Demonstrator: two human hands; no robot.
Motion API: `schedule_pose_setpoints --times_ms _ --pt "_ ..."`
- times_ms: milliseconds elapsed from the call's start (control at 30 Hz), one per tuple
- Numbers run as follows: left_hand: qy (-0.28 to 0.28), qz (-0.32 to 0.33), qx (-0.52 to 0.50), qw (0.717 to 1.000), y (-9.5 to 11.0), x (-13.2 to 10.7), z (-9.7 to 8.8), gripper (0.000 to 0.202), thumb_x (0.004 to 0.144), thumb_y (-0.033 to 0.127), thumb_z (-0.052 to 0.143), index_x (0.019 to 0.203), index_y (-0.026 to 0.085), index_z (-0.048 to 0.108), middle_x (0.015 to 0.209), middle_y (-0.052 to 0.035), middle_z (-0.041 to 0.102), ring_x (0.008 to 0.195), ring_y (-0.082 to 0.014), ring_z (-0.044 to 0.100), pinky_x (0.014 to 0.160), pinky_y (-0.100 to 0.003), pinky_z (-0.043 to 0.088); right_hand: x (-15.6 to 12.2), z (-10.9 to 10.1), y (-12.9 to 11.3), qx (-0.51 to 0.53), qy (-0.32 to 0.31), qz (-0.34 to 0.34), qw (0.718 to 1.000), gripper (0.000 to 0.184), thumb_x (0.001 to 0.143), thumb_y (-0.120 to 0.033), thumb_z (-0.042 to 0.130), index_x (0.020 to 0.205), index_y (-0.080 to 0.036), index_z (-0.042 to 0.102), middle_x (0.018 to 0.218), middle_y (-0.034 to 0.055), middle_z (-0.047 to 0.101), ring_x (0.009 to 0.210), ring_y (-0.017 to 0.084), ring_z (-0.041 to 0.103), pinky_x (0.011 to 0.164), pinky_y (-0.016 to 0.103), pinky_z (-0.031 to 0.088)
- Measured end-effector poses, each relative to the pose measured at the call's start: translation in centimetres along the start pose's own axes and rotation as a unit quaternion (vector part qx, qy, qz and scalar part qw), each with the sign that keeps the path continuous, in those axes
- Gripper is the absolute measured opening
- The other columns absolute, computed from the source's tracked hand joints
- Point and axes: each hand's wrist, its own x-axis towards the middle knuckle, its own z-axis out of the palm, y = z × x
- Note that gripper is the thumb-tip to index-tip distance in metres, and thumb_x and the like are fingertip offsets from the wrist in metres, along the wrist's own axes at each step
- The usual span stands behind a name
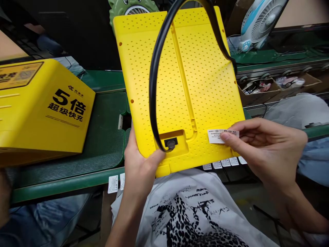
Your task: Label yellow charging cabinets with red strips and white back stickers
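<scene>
I hold a yellow perforated plastic panel (205, 79) upright in front of me. My left hand (140, 164) grips its lower left edge, thumb on the front next to a black cable socket (170, 143). A black cable (156, 61) loops up from that socket over the panel's top. My right hand (264, 145) pinches a small white printed label (217, 135) against the panel's lower right part, fingers closed on it.
A yellow box (38, 106) with black printing sits on the green conveyor belt (108, 137) at left. Several white labels (223, 163) hang along the bench edge. A white-blue fan (259, 20) and a cardboard tray (280, 85) stand at back right. A person's sleeve (295, 106) shows at right.
</scene>
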Motion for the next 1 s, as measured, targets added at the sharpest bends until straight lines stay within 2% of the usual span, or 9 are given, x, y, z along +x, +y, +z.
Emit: schedule_pose_setpoints --times_ms 367,667,1000 --pt "-0.004 0.008 0.003 1.0 -0.12 0.05 -0.12 0.083 0.066 0.022 0.083 0.144 0.024 0.054 0.131 -0.01 0.069 0.105 -0.031 0.073 0.079 -0.037 0.068 -0.03 0.02 -0.22 0.002 -0.004 0.003 1.0 0.013 0.083 -0.025 0.09 0.086 -0.028 0.078 0.082 -0.0049 0.073 0.066 0.009 0.066 0.055 0.017 0.055" --pt "-0.007 0.008 0.018 1.0 -0.17 0.31 -0.27 0.087 0.066 0.019 0.08 0.148 0.023 0.05 0.129 -0.0107 0.07 0.103 -0.0309 0.073 0.079 -0.036 0.067 0.06 0.18 -0.25 0.002 0.001 0.002 1.0 0.013 0.082 -0.024 0.09 0.086 -0.027 0.078 0.083 -0.0034 0.074 0.068 0.012 0.068 0.053 0.02 0.055" --pt "-0.001 0.021 0.019 1.0 -0.3 0.33 -0.32 0.084 0.066 0.018 0.08 0.146 0.022 0.053 0.127 -0.0102 0.071 0.098 -0.0282 0.074 0.074 -0.032 0.066 0.01 0.11 -0.4 -0.004 0.004 -0.002 1.0 0.013 0.082 -0.023 0.089 0.086 -0.027 0.078 0.082 -0.0041 0.073 0.063 0.01 0.066 0.054 0.018 0.056"
